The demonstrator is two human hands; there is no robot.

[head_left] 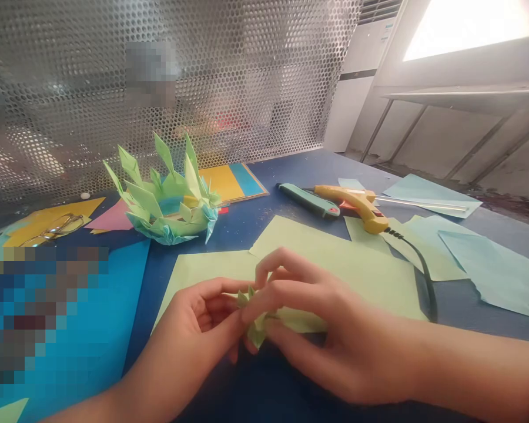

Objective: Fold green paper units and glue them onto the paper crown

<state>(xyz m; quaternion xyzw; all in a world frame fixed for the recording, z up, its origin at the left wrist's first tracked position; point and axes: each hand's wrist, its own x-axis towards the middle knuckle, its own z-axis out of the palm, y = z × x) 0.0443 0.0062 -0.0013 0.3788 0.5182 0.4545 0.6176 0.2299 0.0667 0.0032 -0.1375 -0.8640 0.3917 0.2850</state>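
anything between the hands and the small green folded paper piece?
Nothing visible. Both the left hand and the right hand already pinch the small light-green folded paper piece directly, above the pale green paper sheet on the blue table.

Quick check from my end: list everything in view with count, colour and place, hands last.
small folded green paper piece: one, light green, pinched between both hands.
spiky folded paper model: one, green and teal, left of centre.
light green paper sheets: several, under and beyond the hands.
pale blue paper sheets: several, right side.
yellow hot glue gun: one, black cord, right of centre.
teal utility knife: one, beside the glue gun.
wire-rimmed glasses: one pair, on yellow paper, far left.
dark blue table: one.
left hand; right hand: both gripping the piece.
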